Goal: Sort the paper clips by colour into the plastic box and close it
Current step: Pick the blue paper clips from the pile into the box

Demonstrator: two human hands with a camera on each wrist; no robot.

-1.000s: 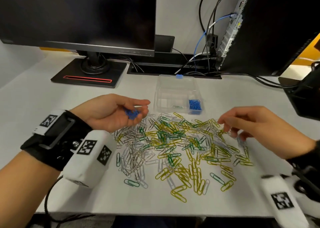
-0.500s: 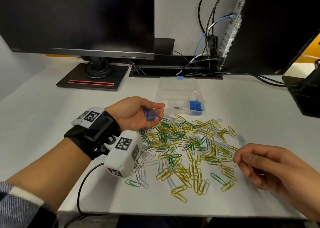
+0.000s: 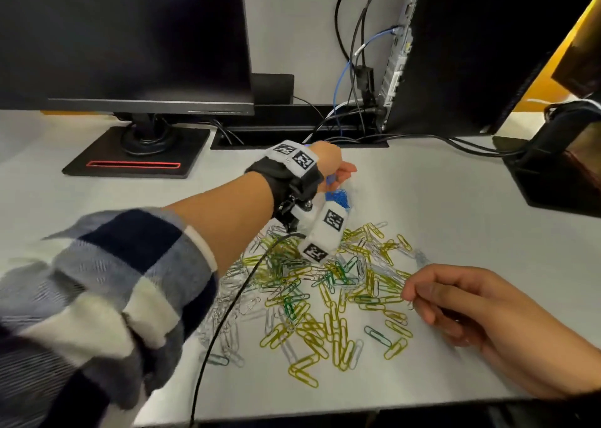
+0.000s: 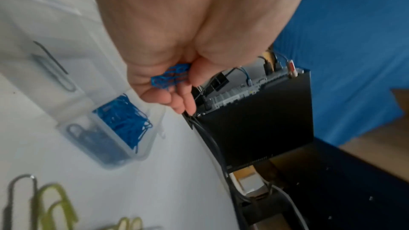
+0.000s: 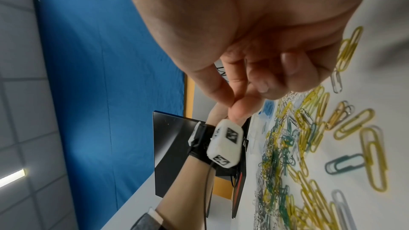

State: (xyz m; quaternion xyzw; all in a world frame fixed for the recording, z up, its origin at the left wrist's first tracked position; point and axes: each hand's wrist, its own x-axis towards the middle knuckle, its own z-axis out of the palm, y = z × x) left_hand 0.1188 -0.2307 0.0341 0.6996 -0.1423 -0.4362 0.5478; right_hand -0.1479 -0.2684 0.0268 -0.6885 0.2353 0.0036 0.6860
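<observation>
Left hand (image 4: 177, 45) now reaching far over plastic box (image 4: 110, 146), clutching blue clips (image 4: 170, 78); risking spill into neighbouring compartment. Right hand (image 3: 481, 310) curling, contents unclear.

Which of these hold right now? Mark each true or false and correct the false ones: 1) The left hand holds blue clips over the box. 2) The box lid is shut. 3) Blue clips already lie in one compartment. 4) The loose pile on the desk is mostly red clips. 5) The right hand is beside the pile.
1) True: the left hand grips a bunch of blue clips just above the plastic box.
2) False: the box is open, its compartments exposed.
3) True: a heap of blue clips in the box fills one corner compartment.
4) False: the pile is yellow, green and silver; no red shows.
5) True: the right hand sits at the pile's right edge, fingers curled; whether it holds a clip is unclear.
</observation>
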